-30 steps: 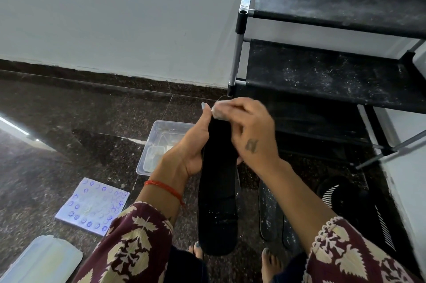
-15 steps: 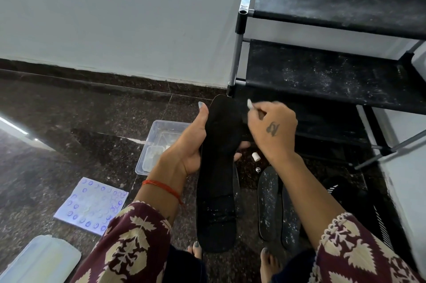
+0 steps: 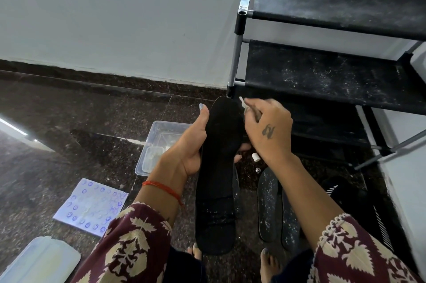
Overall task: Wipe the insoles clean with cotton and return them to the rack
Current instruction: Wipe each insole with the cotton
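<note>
Holding black insole [image 3: 219,167] upright over floor in left hand [image 3: 186,146], right hand [image 3: 267,130] pinching cotton [image 3: 242,101] at toe edge near rack [image 3: 322,75]; risk: loose grip dropping insole onto dusty insoles [image 3: 268,204] below.

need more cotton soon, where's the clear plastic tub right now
In the head view the clear plastic tub sits on the dark floor, left of centre, just behind the left hand and beyond the blue-dotted sheet.
</note>
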Action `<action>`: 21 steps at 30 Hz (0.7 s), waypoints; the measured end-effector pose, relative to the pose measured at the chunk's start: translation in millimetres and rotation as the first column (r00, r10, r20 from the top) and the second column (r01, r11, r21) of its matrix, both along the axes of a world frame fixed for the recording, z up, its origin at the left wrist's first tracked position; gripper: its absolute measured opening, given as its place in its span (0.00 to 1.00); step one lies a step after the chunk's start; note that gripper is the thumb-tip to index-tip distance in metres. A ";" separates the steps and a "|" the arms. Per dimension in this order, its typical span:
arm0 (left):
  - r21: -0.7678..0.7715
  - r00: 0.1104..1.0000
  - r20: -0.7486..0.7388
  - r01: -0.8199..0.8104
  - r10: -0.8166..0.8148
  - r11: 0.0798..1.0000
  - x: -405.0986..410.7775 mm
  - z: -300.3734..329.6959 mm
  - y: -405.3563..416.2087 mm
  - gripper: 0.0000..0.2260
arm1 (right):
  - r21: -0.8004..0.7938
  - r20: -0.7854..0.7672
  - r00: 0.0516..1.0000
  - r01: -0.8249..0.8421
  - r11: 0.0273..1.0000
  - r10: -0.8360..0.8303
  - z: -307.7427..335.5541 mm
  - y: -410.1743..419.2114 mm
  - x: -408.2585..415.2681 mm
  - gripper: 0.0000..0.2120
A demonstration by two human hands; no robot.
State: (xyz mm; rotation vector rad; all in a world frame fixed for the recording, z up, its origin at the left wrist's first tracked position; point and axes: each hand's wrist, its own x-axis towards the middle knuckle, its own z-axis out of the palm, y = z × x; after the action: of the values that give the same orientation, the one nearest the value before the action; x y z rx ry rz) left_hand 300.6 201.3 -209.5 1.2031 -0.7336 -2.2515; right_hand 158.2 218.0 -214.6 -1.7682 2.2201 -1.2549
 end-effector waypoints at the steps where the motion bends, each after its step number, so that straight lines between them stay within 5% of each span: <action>1: -0.003 1.000 -0.002 0.001 -0.001 1.000 -0.1 0.5 0.5 0.34 | -0.065 0.007 0.999 -0.042 0.997 0.043 0.2 -1.1 3.1 0.10; 6: 0.015 1.000 -0.022 0.010 -0.010 1.000 0.9 2.3 2.1 0.34 | -0.014 -0.048 0.983 -0.178 0.984 0.177 -6.4 -0.6 10.1 0.11; 11: 0.021 1.000 -0.009 -0.009 0.009 1.000 0.8 3.9 1.2 0.34 | 0.247 0.062 0.998 -0.043 0.968 0.028 -3.4 -0.3 -6.6 0.08; 17: 0.005 1.000 0.000 0.008 -0.008 1.000 0.3 5.5 2.0 0.33 | -0.053 0.092 0.994 -0.050 0.997 0.055 0.7 -4.9 -2.3 0.11; 21: 0.032 1.000 0.007 0.031 -0.031 0.999 0.2 4.2 3.0 0.34 | 0.000 0.016 0.983 -0.182 0.983 0.182 -4.3 -4.0 5.5 0.15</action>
State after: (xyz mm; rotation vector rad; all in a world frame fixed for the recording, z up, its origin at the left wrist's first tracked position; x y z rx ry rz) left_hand 300.8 204.4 -205.3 1.2231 -0.7264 -2.2932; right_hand 163.8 214.0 -218.9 -1.9025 1.9963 -1.2239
